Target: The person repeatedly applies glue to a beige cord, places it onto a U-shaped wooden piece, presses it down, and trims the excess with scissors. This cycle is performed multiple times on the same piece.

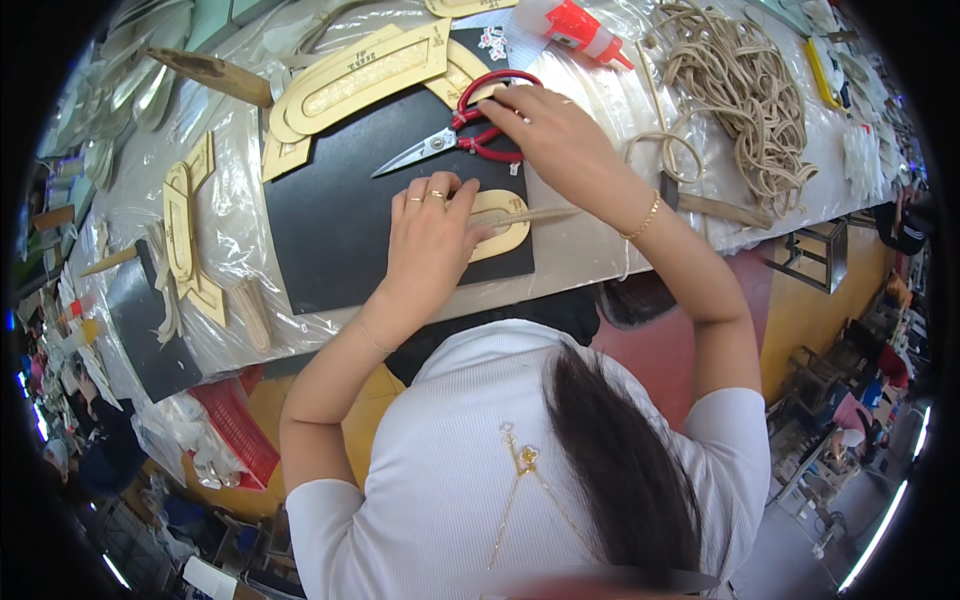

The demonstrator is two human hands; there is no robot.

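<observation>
My left hand (428,232) rests on the black board with its fingers bent, the thumb side against a pale oval template (512,237). A narrow beige strip (545,214) lies along that template, one end under my left thumb and the other sticking out to the right. My right hand (560,130) is curled over the red handles of a pair of scissors (437,143), fingertips at the upper loop. The blades point left over the board, nearly closed. My left fingertips are partly hidden.
Several pale curved templates (370,75) lie at the back of the black board (330,230). Beyond are a pointed wooden stick (210,75) and a red-and-white bottle (575,30). Tangled beige cord (745,90) is piled at right. More templates (181,230) and a strip bundle (250,315) lie left.
</observation>
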